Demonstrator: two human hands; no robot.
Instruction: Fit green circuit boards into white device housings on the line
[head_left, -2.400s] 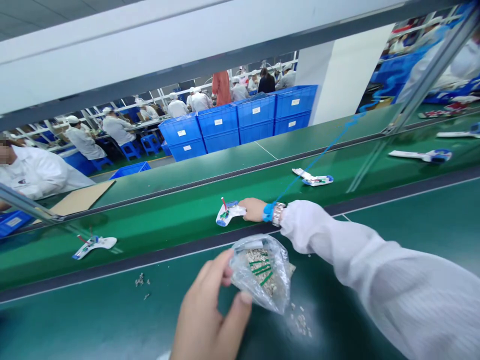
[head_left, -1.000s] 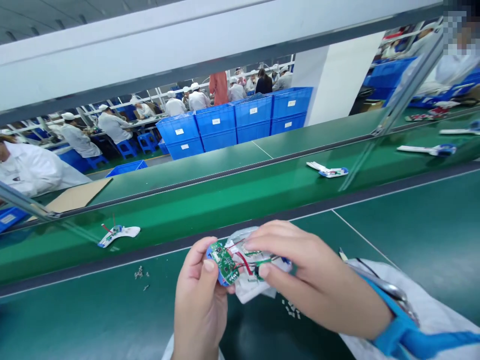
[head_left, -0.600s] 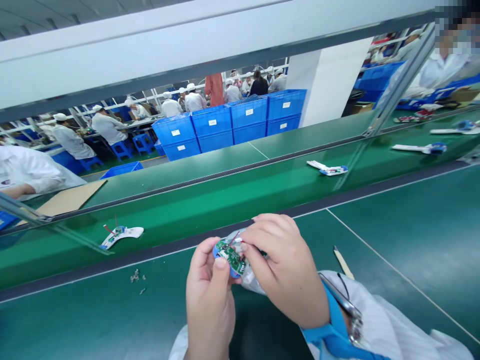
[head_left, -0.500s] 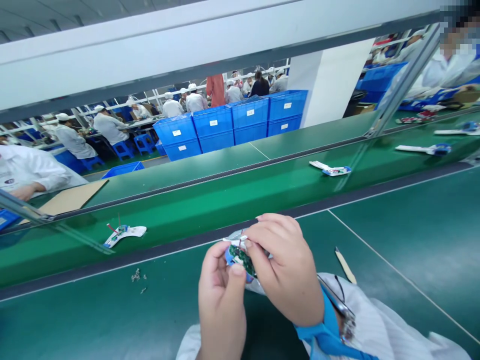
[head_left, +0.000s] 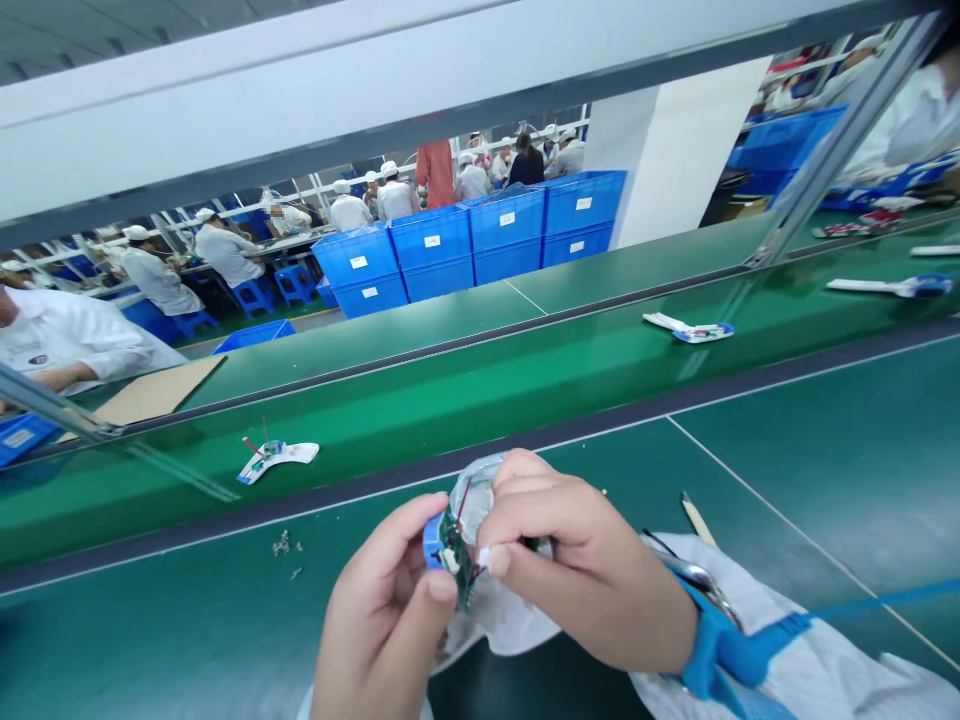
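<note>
In the head view, my left hand [head_left: 386, 600] grips a small green circuit board [head_left: 457, 565] with a blue part [head_left: 433, 542] along its edge. The board is tilted nearly upright, facing my right hand. Thin dark red wires rise from it. My right hand [head_left: 577, 555] is closed in a pinch on a small white connector [head_left: 485, 557] beside the board; whether a wire joins the two is too small to tell. Behind the fingers shows a grey, translucent rounded piece [head_left: 471, 490]. Beneath my hands lies something thin and white [head_left: 517, 620], partly hidden.
Small screws [head_left: 282, 543] lie on the green bench [head_left: 187, 610] at left, a pointed light-coloured tool [head_left: 697, 520] at right. White curved parts with boards, one at left [head_left: 277, 460] and one at right [head_left: 694, 328], rest on the green belt [head_left: 450, 385]. Blue crates [head_left: 431, 262] and co-workers are beyond.
The board has turned more upright and moved left with my left hand. My right hand has drawn away to the right, exposing the small white connector. Parts on the belt appear farther right.
</note>
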